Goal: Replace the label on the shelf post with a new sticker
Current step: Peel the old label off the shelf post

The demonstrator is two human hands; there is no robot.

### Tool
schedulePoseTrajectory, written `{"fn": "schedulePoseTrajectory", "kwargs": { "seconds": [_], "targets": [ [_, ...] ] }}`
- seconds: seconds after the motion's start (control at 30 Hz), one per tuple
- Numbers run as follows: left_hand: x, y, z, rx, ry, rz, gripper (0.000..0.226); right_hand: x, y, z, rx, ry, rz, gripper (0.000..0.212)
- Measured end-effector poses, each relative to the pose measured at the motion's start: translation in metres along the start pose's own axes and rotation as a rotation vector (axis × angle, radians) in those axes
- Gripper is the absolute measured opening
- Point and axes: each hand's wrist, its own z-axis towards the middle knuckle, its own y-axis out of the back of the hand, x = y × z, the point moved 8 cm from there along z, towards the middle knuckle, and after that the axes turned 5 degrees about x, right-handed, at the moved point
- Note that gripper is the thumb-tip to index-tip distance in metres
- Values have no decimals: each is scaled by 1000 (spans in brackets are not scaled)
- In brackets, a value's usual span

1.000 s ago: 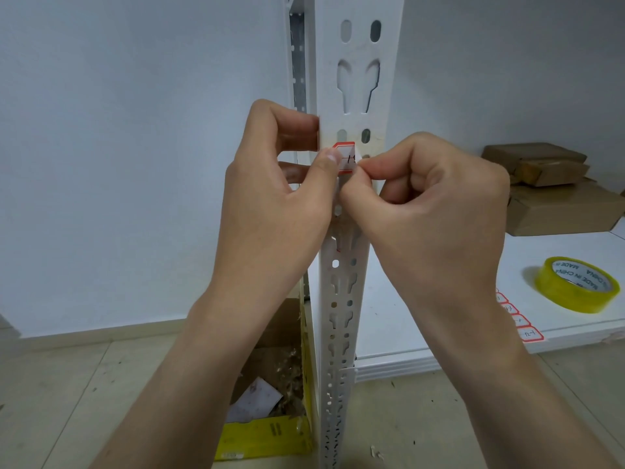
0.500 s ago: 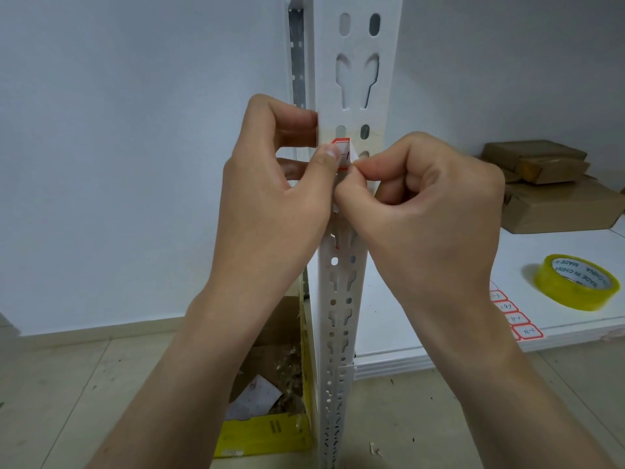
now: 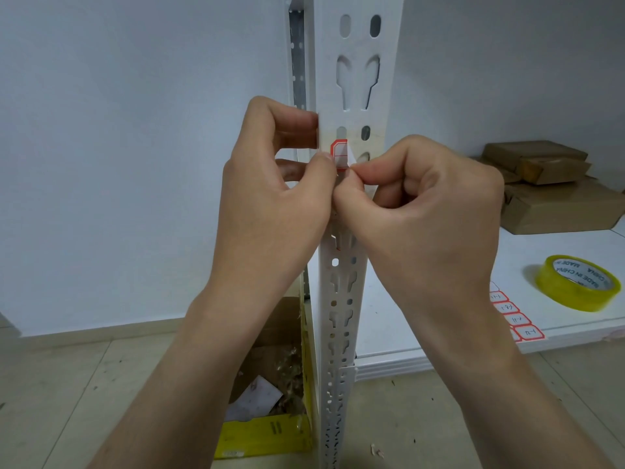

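A white perforated shelf post (image 3: pixel 351 72) stands upright in the middle of the view. A small red-bordered white label (image 3: pixel 339 154) sticks to its front face at hand height, with its right part lifted away from the metal. My left hand (image 3: pixel 270 204) grips the post's left edge, its thumb tip resting on the label's left side. My right hand (image 3: pixel 422 211) pinches the label's loose right edge between thumb and forefinger. The hands cover the label's lower part.
A white shelf board (image 3: pixel 473 333) runs to the right, holding a sheet of red-bordered stickers (image 3: pixel 517 316), a yellow tape roll (image 3: pixel 576 281) and brown cardboard boxes (image 3: pixel 548 184). A yellow-edged box of scraps (image 3: pixel 267 401) sits on the floor left of the post.
The label's right side has come further off the post as my right hand pulled it leftward. My left hand has kept its hold on the post.
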Motion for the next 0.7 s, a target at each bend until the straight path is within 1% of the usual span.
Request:
{"fn": "schedulePoseTrajectory", "kwargs": {
  "seconds": [0.7],
  "targets": [
    [0, 2, 2, 12, -4, 17, 16, 5, -1, -1, 28, 25, 15, 16]
  ]
}}
